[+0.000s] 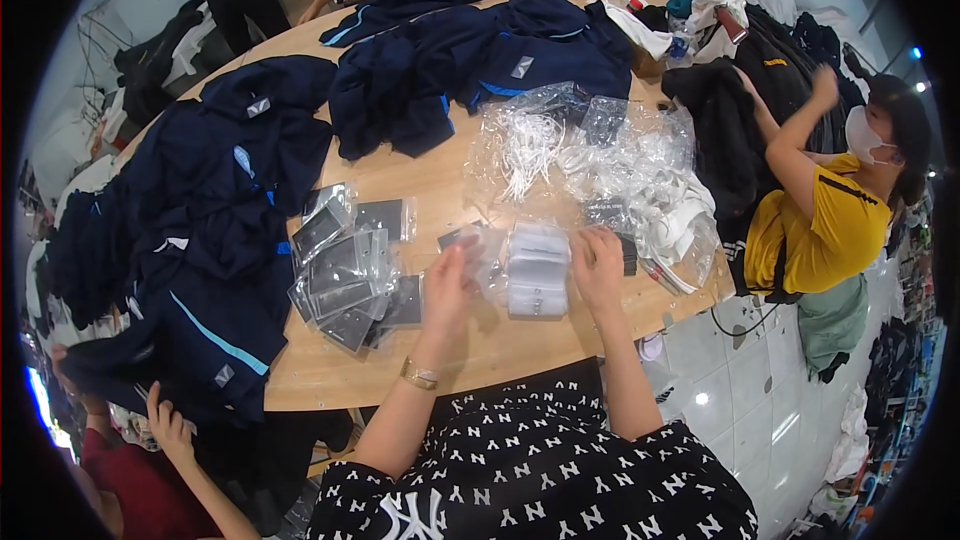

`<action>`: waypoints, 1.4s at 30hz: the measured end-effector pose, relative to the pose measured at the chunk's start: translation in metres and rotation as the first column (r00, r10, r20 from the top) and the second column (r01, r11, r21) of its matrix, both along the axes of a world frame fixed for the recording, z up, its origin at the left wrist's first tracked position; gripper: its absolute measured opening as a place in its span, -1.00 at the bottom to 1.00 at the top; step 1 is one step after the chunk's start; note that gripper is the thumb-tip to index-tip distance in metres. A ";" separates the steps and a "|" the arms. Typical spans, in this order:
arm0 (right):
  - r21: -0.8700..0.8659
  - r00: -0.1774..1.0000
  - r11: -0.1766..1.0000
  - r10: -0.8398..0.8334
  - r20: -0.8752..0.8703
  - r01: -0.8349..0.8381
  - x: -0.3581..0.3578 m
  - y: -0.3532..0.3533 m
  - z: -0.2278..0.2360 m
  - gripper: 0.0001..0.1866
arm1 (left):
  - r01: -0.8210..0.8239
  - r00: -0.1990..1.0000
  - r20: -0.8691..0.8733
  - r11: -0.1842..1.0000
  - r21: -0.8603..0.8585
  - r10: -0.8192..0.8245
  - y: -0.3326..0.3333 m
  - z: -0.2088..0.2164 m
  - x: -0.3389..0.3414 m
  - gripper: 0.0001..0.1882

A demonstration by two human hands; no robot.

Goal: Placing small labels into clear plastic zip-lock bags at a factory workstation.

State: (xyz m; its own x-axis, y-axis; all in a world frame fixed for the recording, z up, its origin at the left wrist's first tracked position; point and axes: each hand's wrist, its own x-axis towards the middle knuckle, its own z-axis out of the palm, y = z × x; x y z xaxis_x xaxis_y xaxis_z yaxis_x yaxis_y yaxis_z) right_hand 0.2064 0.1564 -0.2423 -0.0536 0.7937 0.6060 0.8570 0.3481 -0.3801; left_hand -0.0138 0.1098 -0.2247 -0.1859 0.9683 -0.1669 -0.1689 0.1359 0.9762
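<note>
My left hand [449,285] is closed on a small clear plastic bag [488,262], held up over the table left of a stack of clear bags [538,275]. My right hand [598,268] hovers by the stack's right edge with its fingers bent together; whatever may be between them is too small to make out. Dark cards [629,256] show partly behind that hand. To the left of my left hand lies a loose pile of dark cards in clear sleeves [345,270].
Navy garments [215,160] cover the table's left side and more navy garments [480,50] its far side. White cords in plastic [530,150] and crumpled clear bags [650,165] lie beyond the stack. A person in yellow [825,225] handles dark clothing at right; a person in dark red [130,480] handles a garment at lower left.
</note>
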 end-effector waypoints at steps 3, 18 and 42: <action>-0.253 0.863 0.942 0.067 -0.502 -0.220 -0.026 -0.023 0.028 -0.74 | -0.022 0.700 0.714 1.000 -0.003 0.018 -0.006 0.037 -0.001 -0.59; -0.323 0.626 0.806 0.075 -0.776 -0.497 -0.075 -0.050 0.056 -0.92 | -0.356 0.409 -0.629 0.750 0.558 0.662 -0.035 0.042 0.013 -0.78; -0.204 0.775 0.867 0.272 -0.570 -0.455 -0.085 -0.068 0.072 -0.93 | 0.147 0.775 -0.617 0.909 0.390 0.140 -0.043 0.027 0.018 -0.79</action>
